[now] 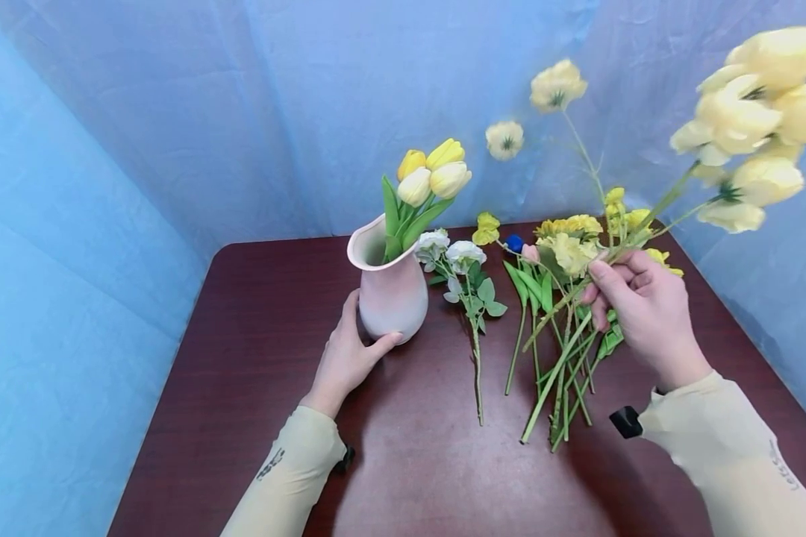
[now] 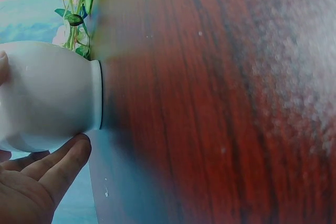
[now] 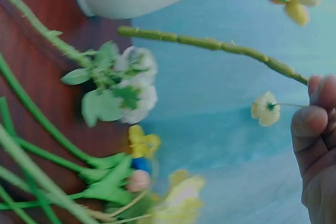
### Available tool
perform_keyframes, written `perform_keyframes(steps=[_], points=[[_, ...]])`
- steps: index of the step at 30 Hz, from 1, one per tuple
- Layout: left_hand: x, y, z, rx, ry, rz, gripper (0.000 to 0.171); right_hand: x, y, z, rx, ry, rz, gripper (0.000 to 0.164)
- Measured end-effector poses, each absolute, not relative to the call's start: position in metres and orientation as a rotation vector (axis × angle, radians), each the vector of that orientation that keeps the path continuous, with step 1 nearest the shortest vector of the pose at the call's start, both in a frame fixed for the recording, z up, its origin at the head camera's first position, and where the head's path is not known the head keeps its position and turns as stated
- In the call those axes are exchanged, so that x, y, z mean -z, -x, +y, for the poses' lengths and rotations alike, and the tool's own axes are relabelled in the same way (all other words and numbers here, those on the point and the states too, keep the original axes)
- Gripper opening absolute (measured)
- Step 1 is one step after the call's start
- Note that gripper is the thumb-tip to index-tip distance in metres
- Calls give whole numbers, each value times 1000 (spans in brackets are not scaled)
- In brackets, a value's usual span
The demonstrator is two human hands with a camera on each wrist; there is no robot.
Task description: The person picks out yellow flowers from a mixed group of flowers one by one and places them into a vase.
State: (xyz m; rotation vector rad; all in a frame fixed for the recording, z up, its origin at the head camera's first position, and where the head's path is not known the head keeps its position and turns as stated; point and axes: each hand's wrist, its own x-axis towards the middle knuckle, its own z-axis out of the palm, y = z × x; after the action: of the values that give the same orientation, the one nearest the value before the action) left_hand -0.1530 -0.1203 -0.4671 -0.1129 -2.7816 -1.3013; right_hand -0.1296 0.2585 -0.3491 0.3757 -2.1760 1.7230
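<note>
A pale pink and white vase (image 1: 395, 298) stands on the table with yellow and white tulips (image 1: 432, 173) in its mouth. My left hand (image 1: 349, 350) grips its lower body, thumb across the front and fingers round the far side. In the left wrist view the fingertips (image 2: 79, 145) lie close to the foot of the vase (image 2: 52, 95). Raised over the loose flowers, my right hand (image 1: 645, 306) pinches a branching stem with several pale yellow blooms (image 1: 739, 119). The cut end of that stem (image 3: 210, 43) points toward the vase in the right wrist view.
White roses (image 1: 466, 257) with a leafy stem lie just right of the vase. Farther right is a pile of green stems (image 1: 564, 373) with yellow flowers (image 1: 571, 226), a blue bloom (image 1: 514, 243) and a pink one. Blue cloth (image 1: 309, 112) hangs behind the dark wooden table (image 1: 255, 335).
</note>
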Motion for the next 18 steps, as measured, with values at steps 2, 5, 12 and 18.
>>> perform_keyframes(steps=[2, 5, 12, 18], points=[[467, 153, -121, 1297, 112, -2780, 96, 340, 127, 257, -1842, -438, -2076, 14], [468, 153, -121, 1291, 115, -2774, 96, 329, 125, 255, -1937, -511, -1996, 15], [469, 154, -120, 1288, 125, -2770, 96, 311, 126, 253, -1880, -555, -2084, 16], [468, 153, -120, 1295, 111, -2775, 97, 295, 133, 249, -2050, -595, -1970, 17]])
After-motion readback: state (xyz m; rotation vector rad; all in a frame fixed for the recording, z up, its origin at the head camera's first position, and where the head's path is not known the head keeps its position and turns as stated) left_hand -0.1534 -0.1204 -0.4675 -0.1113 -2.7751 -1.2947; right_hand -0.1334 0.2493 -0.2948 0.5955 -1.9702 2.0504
